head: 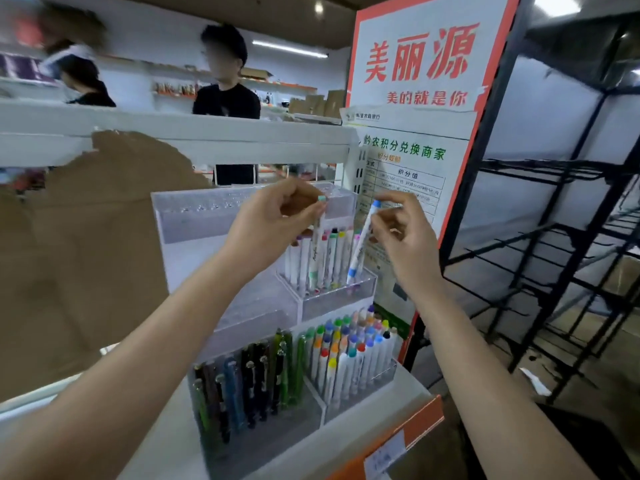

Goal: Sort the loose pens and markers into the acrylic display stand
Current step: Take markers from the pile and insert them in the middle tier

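Right hand [401,233] pinching a blue-capped marker [362,242], long axis tilted, lower tip just over the middle tier [341,291] near the acrylic display stand's [194,216] right edge. Left hand [273,221] pinching a mint-capped marker [317,247], near upright among that tier's row. Probably straightening, then lowering.

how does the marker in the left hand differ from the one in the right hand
The left hand pinches a mint-capped marker that stands nearly upright among the row in the acrylic display stand. The right hand pinches a blue-capped marker that leans, top to the right, with its lower end at the row's right end. The mint marker is held at its top cap, the blue one along its barrel. Both have white barrels.
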Available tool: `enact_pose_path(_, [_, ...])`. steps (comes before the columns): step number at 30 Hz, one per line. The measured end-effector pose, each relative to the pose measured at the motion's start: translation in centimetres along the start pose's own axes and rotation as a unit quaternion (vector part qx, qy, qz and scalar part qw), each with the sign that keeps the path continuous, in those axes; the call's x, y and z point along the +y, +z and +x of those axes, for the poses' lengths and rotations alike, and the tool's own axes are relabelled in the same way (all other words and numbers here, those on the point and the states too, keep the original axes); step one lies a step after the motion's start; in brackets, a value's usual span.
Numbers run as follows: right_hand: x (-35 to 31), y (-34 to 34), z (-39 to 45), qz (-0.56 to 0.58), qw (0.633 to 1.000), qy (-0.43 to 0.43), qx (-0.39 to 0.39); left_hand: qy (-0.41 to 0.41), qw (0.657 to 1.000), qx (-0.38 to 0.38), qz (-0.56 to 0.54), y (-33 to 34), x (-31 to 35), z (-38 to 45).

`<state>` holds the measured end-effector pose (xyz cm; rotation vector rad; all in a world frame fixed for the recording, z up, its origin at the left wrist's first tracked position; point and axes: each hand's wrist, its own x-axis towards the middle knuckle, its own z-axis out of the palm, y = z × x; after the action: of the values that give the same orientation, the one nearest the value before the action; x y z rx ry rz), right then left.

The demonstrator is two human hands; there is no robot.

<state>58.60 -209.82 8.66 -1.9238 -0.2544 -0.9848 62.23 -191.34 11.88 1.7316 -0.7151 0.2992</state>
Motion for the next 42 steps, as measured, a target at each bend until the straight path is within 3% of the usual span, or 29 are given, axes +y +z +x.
enact_pose_path(15, [9.5,1.2,3.5,0.055,0.991,-0.075,-0.098,-0.032,0.984,0.167,0.053,7.0,-3.3,2.1])
enact_pose_path(18, [10.2,1.7,3.2,-0.021,0.982,-0.148,-0.118,-0.043,0.979,0.197,0.045,8.0,-3.5,1.9])
enact_pose_path(25, [10.7,2.1,3.3,-0.138,0.957,-0.252,-0.039,-0.062,0.971,0.229,0.027,9.0,-3.6,1.4])
enact_pose_path(33, [9.8,1.8,3.7,-0.116,0.969,-0.212,-0.054,-0.054,0.968,0.241,0.04,9.1,-2.6,1.7])
enact_pose_path(39, [9.3,0.9,4.9,-0.141,0.975,-0.123,-0.117,-0.064,0.965,0.247,0.058,8.8,-1.9,1.5])
enact_pose_path(42, [9.0,1.2,5.0,-0.165,0.96,-0.164,-0.157,-0.067,0.964,0.25,0.065,8.7,-1.7,1.3])
